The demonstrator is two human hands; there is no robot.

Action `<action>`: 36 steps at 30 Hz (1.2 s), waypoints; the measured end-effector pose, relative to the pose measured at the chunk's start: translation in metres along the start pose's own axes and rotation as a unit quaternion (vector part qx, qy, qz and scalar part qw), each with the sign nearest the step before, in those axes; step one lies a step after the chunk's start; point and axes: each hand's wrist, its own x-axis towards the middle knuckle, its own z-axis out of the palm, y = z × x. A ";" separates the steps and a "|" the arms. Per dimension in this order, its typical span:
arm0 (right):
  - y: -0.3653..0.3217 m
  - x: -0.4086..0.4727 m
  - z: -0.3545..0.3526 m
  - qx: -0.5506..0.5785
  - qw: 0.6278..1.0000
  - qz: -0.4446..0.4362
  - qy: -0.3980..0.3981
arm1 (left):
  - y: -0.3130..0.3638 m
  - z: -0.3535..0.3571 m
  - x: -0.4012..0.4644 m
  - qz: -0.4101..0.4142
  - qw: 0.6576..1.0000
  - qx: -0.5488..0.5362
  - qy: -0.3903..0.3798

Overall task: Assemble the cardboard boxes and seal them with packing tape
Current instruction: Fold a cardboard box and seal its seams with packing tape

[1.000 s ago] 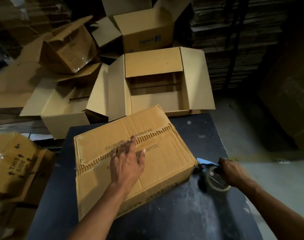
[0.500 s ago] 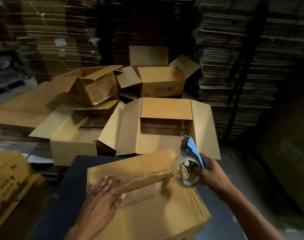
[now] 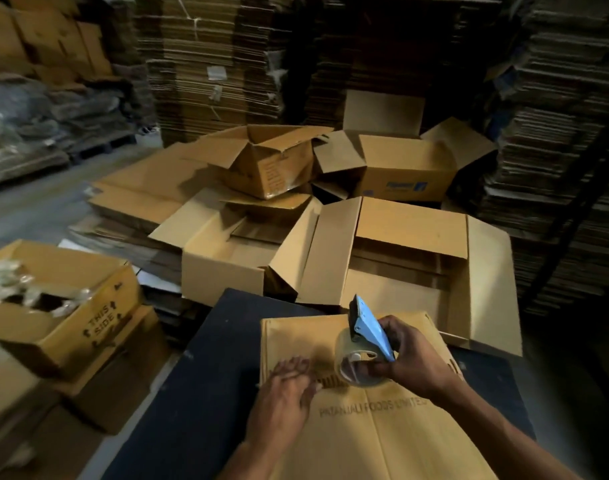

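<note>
A closed brown cardboard box (image 3: 376, 441) printed with a company name lies on the dark table (image 3: 199, 393) in front of me. My left hand (image 3: 284, 400) rests on its top near the centre seam, fingers spread forward. My right hand (image 3: 410, 358) grips a blue tape dispenser (image 3: 369, 327) with a clear tape roll (image 3: 351, 362), held just above the box's seam. Whether the tape touches the cardboard is unclear.
Beyond the table, several open assembled boxes (image 3: 393, 268) lie piled on the floor. An open box (image 3: 64, 306) with plastic scraps stands at the left. Tall stacks of flat cardboard (image 3: 213, 64) fill the background and the right side.
My right hand lifted the tape dispenser from the table's right side and brought it over the box's seam. My left hand slid toward the box's left part. The camera tilted upward.
</note>
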 end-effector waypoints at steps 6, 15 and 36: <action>-0.001 0.014 0.009 -0.067 0.997 -0.042 -0.011 | -0.002 -0.001 0.004 -0.008 0.999 -0.039 0.012; 0.006 0.025 0.015 -0.139 0.987 -0.071 -0.041 | 0.043 -0.061 0.014 -0.344 0.763 -0.547 -0.003; -0.007 0.034 0.018 -0.210 0.963 -0.133 -0.100 | 0.037 -0.067 0.021 -0.427 0.675 -0.602 -0.022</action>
